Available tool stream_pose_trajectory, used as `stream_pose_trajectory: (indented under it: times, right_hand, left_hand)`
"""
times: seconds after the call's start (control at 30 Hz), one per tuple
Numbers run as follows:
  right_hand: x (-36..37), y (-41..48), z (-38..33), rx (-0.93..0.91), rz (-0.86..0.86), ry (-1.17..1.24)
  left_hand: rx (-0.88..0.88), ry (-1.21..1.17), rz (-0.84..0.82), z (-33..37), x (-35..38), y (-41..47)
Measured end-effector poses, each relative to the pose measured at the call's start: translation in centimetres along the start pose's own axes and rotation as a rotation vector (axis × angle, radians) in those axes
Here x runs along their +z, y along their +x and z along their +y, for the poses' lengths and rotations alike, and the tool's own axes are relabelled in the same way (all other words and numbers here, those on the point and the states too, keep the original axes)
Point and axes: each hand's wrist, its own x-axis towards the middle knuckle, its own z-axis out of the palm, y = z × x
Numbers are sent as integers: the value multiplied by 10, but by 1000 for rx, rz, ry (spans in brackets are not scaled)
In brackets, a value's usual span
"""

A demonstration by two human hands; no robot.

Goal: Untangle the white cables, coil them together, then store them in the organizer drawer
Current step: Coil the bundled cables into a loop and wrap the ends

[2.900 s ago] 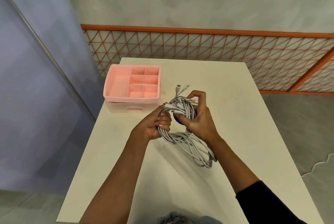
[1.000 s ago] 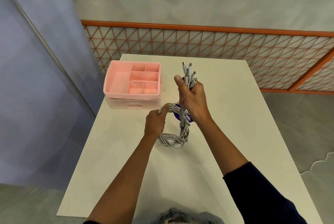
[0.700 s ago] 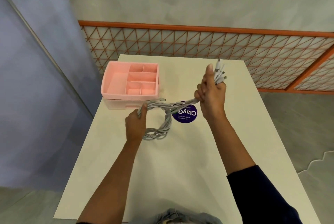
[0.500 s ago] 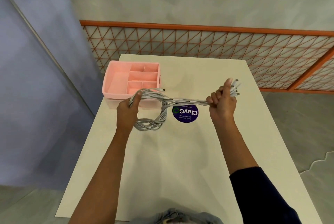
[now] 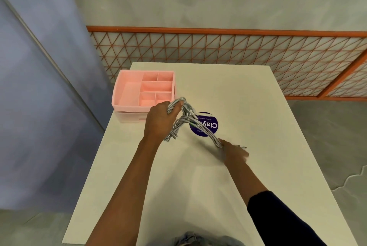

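The bundle of white cables hangs above the white table between both hands. My left hand grips the small coiled loop just in front of the pink organizer. My right hand, blurred by motion, grips the bundle's free end low over the table, to the right and nearer to me. The strands run taut from the coil down to that hand. The organizer has several open compartments on top and a pale drawer beneath, partly hidden by my left hand.
A round purple sticker lies on the table under the cables. An orange lattice railing runs behind the table's far edge. A grey-blue wall panel stands to the left. Grey floor lies to the right.
My right hand has swung the free end from high up out to the right, then down and toward me. The left hand keeps the coil, now back near the organizer's right front corner.
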Motion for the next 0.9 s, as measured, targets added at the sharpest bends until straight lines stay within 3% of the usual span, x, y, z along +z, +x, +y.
stream_pose_trajectory:
  times: [0.03,0.1,0.17,0.2,0.3,0.37,0.47,0.67,0.8,0.9]
  right_hand:
    - [3,-5,1,-164,114,-249]
    - [10,-17,0,-591,204,-522]
    - [21,-28,-5,-948,97,-618]
    - [25,-35,-9,-1028,-23,-640]
    - [33,-59,-18,-884,-436,-479]
    - [37,-67,-22,-817,-523,-489]
    - [42,-70,-24,-891,-494,-679]
    - [46,-90,-14,-1081,-143,-917]
    - [55,-112,-12,-1222,-171,-1100]
    - [51,-105,-19,-1298,-241,-1072]
  left_hand:
    - [12,24,-4,2,1,-1]
    - [37,57,-5,4,4,0]
    - [32,59,-4,6,6,1]
    - [20,54,-6,6,6,1]
    - [-18,43,-18,6,10,2]
    - [-49,28,-13,5,11,3]
    - [-137,-39,-13,1,9,4]
    - [-262,-162,-34,-6,18,5]
    - [-274,-55,-27,1,37,3]
    - [-296,-125,-74,-2,38,8]
